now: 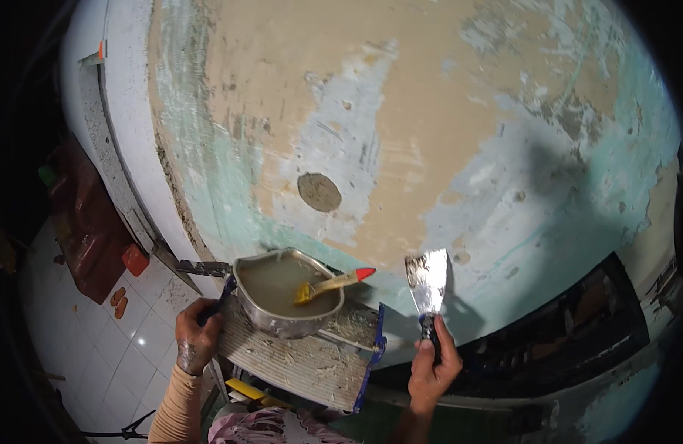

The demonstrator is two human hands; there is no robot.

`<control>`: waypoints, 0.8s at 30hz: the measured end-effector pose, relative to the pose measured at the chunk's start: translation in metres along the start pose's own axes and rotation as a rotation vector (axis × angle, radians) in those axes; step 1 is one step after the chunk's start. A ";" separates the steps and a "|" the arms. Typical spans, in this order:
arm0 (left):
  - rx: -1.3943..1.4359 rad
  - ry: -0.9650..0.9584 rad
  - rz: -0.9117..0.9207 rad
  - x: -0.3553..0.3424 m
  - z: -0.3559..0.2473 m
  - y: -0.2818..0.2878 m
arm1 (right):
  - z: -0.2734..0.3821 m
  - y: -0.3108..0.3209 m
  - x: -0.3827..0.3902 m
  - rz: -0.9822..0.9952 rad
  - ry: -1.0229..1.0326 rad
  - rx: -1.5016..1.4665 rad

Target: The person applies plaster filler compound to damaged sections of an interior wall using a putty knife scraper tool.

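My right hand point(435, 370) grips the dark handle of a putty knife point(428, 285). Its metal blade points up at the wall, smeared along the top edge; whether it touches the wall I cannot tell. My left hand point(198, 333) is closed around the dark blue left edge of a worn, ribbed step platform point(304, 362). On that platform stands a metal basin point(282, 323) of cloudy liquid. A paintbrush point(334, 284) with yellow bristles and a red-tipped handle leans in it, bristles down in the liquid.
The wall point(423, 133) is patchy beige, grey-white and pale green, with a round rough grey patch point(319, 192). A flat metal blade point(202, 268) lies left of the basin. Below left are floor tiles point(127, 348), a dark red cover point(93, 229) and orange sandals point(119, 302). A dark-framed opening point(563, 333) sits low right.
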State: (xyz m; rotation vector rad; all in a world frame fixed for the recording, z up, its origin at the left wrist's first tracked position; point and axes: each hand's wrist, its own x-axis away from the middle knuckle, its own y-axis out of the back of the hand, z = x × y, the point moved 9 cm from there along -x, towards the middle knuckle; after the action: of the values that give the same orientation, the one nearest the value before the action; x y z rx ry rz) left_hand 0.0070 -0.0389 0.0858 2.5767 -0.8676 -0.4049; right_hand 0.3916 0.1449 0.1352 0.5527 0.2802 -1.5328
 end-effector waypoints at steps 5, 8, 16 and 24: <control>-0.002 -0.006 -0.038 -0.001 0.003 0.004 | 0.022 -0.032 -0.025 0.023 0.066 -0.001; 0.035 -0.013 -0.033 0.000 0.003 0.006 | 0.016 -0.011 -0.008 0.017 0.052 0.029; 0.057 -0.034 -0.024 -0.002 0.007 0.005 | 0.006 -0.007 -0.006 0.021 0.016 0.030; 0.008 -0.035 -0.041 -0.004 0.010 0.005 | 0.036 -0.030 -0.017 0.052 0.143 0.008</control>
State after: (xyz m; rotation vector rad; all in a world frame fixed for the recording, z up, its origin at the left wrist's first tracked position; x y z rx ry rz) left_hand -0.0022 -0.0426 0.0800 2.6059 -0.8306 -0.4607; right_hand 0.3549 0.1431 0.1695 0.6728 0.3666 -1.4475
